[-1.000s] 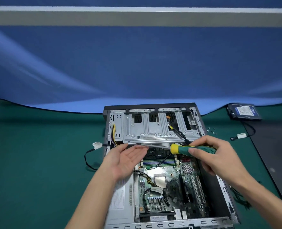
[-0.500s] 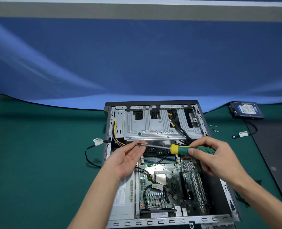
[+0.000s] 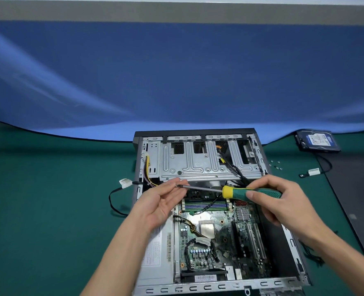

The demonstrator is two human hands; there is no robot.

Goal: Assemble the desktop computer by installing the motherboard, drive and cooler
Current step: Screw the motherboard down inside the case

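On the green tabletop (image 3: 48,210) our right hand (image 3: 283,201) grips the screwdriver (image 3: 241,192) above the seated motherboard (image 3: 219,231); our open left hand (image 3: 162,201) steadies its tip, where a screw could drop into the case (image 3: 292,242); the drive (image 3: 317,141) lies apart

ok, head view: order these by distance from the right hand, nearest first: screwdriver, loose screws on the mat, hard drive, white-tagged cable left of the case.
1. screwdriver: gripped in the right hand, over the case.
2. loose screws: on the mat, just beyond the case's right side.
3. hard drive: far right corner of the mat.
4. white-tagged cable: across the case, on its left side.
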